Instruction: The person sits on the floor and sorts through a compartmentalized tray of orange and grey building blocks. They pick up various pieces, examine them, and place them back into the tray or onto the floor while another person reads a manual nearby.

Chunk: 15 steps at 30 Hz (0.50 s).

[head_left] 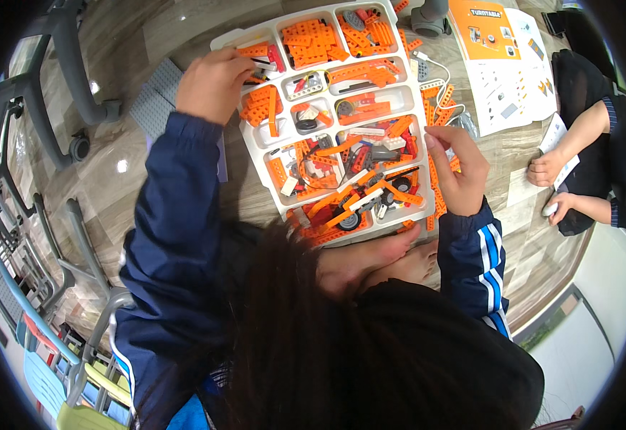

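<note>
A white sorting tray [257,152] full of building-kit parts lies on the floor before me. My left hand [212,82] is over its upper left compartment, fingers curled together beside red and white pieces [275,57]. Whatever those fingers hold is hidden. At the tray's right rim is my right hand [461,166], thumb and forefinger brought together in a pinch; anything between them is too small to make out. Orange bricks [309,41] fill an upper compartment. Orange beams, black wheels [400,185] and a partly joined orange assembly [356,197] lie in the nearest compartments.
Grey baseplates [159,97] lie left of the tray. Orange beams [438,107] and a white cable [438,72] lie to its right, near an open instruction booklet [495,100]. Another person's hands [546,168] hold a paper and a small white object at the right. Chair legs [76,93] stand left.
</note>
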Motion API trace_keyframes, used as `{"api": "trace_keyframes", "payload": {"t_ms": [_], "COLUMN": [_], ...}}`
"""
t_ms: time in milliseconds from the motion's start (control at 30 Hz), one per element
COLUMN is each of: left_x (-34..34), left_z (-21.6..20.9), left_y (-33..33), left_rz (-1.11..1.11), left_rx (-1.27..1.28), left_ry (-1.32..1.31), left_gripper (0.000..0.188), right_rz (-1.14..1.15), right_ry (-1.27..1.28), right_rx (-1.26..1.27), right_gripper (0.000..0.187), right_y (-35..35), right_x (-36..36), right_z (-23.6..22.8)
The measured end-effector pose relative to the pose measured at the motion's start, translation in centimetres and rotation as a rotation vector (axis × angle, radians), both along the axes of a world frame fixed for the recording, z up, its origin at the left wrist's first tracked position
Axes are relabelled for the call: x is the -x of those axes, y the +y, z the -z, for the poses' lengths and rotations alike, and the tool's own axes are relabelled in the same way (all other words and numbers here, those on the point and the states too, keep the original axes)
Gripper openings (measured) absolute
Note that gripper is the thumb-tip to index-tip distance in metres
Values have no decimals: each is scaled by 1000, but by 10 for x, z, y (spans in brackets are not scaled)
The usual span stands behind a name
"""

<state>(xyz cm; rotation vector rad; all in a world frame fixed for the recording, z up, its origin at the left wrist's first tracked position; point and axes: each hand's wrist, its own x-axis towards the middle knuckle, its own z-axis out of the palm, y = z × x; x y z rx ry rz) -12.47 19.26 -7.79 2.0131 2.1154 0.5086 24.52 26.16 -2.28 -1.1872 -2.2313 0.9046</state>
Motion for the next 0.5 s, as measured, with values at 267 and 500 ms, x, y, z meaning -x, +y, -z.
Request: {"api": "trace_keyframes", "payload": {"t_ms": [267, 500], "left_x": [20, 13], "left_z": [13, -31], "left_y": [62, 40], "left_rz": [488, 329], "left_rx": [433, 48], "left_ry": [298, 176], "left_gripper": [20, 35], "right_rz": [-71, -99], "right_ry": [-26, 25], "right_rx": [6, 26], "right_gripper": [12, 13], "right_y": [-6, -12], "right_x": [-2, 4], "right_z": [9, -10]}}
